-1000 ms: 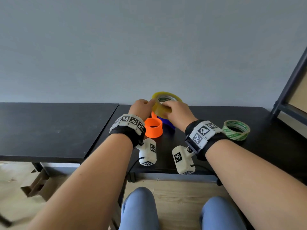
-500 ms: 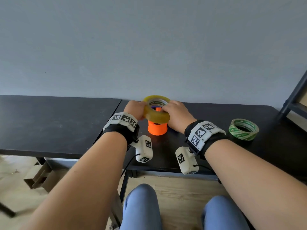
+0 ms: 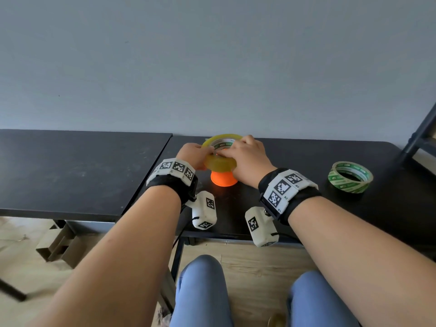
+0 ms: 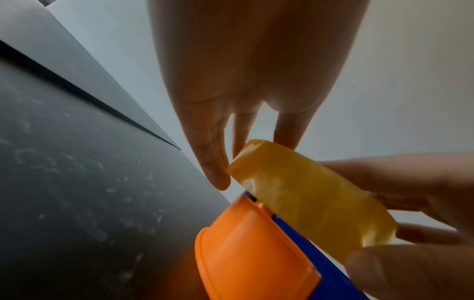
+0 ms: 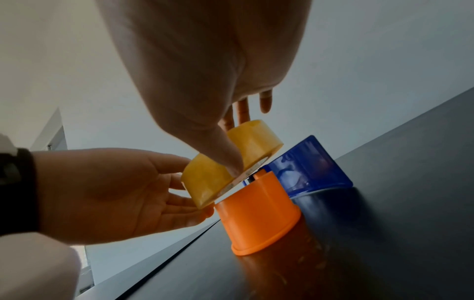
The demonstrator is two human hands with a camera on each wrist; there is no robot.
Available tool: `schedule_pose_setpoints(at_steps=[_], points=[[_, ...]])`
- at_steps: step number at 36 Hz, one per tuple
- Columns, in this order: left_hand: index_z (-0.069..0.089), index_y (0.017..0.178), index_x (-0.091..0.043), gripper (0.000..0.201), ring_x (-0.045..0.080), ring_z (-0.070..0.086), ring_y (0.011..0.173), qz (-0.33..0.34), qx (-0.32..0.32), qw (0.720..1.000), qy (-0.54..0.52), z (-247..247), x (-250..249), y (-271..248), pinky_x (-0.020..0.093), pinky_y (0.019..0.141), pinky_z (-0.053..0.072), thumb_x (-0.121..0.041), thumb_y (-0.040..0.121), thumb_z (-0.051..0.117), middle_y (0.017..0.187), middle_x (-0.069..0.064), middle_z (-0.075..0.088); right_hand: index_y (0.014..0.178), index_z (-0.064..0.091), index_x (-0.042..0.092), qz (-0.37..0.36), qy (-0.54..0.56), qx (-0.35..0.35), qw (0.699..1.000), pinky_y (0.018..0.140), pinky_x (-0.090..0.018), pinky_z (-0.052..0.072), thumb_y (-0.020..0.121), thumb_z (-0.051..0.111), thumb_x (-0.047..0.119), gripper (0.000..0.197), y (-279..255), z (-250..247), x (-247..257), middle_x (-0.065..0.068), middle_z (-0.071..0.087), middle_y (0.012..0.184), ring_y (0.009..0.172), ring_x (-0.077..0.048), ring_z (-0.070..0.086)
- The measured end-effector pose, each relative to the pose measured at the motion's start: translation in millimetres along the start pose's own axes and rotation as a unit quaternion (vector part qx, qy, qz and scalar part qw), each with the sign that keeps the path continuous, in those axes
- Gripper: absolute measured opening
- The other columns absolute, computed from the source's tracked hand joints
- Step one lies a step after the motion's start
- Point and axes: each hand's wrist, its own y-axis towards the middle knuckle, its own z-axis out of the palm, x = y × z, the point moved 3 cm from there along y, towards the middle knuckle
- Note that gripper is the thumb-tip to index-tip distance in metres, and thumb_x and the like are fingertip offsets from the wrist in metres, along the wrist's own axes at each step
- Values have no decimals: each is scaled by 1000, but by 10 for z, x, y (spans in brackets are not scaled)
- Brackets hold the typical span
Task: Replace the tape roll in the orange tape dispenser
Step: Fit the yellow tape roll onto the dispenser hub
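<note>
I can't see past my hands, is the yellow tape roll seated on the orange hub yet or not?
Not yet. The yellow tape roll sits tilted atop the orange hub, held by the left hand and right hand.

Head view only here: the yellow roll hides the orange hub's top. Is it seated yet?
Observer: No. The right wrist view shows the yellow tape roll tilted, its low edge at the top rim of the orange hub, not down around it.
Operator: Who's holding it?
Observer: Both. The right hand has its thumb across the roll's outer face; the left hand has fingers on the low side.
Operator: Anything behind the hub?
Observer: A blue dispenser body stands right behind it, hidden in your view.
</note>
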Motion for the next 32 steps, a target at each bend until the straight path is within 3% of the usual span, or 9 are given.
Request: schedule_pose_setpoints(at_steps=[3,7,13,17,22,25,27,29,32], points=[[67,75,-10,14,35,69,92,3,-5,1000,-2,6,-10,1,46,92,56,-17,86,62,99,24,71,126,60,40,4,5,7,1000,104,-42,30,91,44,20,43,-21,-13,33,-3,58,120,119,-31,37],[62,76,-13,9,22,48,70,24,-44,997,54,17,0,7,32,65,41,-18,81,57,74,12,54,130,58,41,-5,17,7,1000,104,-42,29,92,45,17,46,-72,10,62,-2,58,120,120,-31,37],[55,69,-11,21,20,39,50,35,-51,991,117,28,30,12,26,51,29,-26,84,55,59,5,47,129,59,41,6,50,-13,999,100,-40,29,90,53,20,44,-95,63,42,3,60,122,120,-29,38],[64,105,7,48,14,40,47,41,-72,988,127,30,15,42,25,46,28,-35,82,60,59,0,47,131,57,40,30,59,0,998,99,-39,29,84,62,19,51,-71,98,-18,5,57,132,122,-26,37],[57,80,-7,24,15,36,44,43,-60,986,148,52,-2,30,25,45,27,-31,83,59,53,0,43,131,57,43,24,57,25,998,102,-41,32,84,64,22,52,-61,126,-49,7,54,138,126,-27,38],[51,63,-14,28,22,45,55,36,-48,984,168,62,83,91,28,54,35,-26,86,60,62,5,50,126,62,43,17,71,32,997,97,-41,37,91,55,18,43,-75,167,-81,5,61,129,122,-29,41],[67,95,-10,19,28,63,87,23,-28,981,193,67,134,101,30,72,43,-26,90,58,97,10,68,123,66,38,22,78,26,996,94,-41,42,95,49,17,39,-93,177,-117,-1,64,122,119,-31,46],[61,127,-7,37,28,61,113,11,-11,976,218,79,180,112,33,86,46,-24,95,53,126,12,64,124,67,28,38,99,22,994,98,-44,44,92,51,13,38,-113,160,-169,-7,64,122,118,-32,50],[54,136,-7,39,28,53,127,20,17,971,236,101,165,92,36,103,42,-22,100,46,139,12,56,129,64,20,55,110,37,992,105,-43,42,89,56,13,40,-124,165,-222,-9,59,132,125,-29,50]])
